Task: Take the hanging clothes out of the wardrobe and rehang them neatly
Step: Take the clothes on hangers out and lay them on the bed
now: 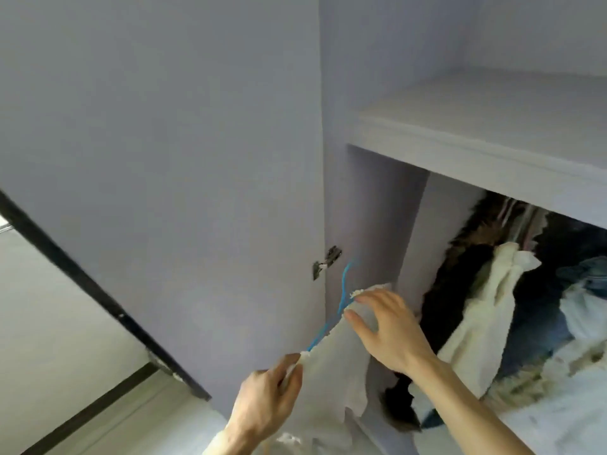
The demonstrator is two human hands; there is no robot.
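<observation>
Low in the middle, my left hand [266,402] pinches the top [338,366] so it won't slip off the hanger [344,287] (my right hand [394,326], fingers wide, touches it to smooth it).

I see a white garment [338,356] at lower centre of the frame, draped on a thin blue hanger [344,290]. The hanger tilts steeply, hook uppermost, in front of the wardrobe [371,208] opening. My left hand [266,399] grips the garment's lower shoulder end; my right hand [391,330] touches the upper end. At right, under the shelf, a cream garment [483,310], a dark furry garment [473,238] and blue denim [594,274] hang packed together.
</observation>
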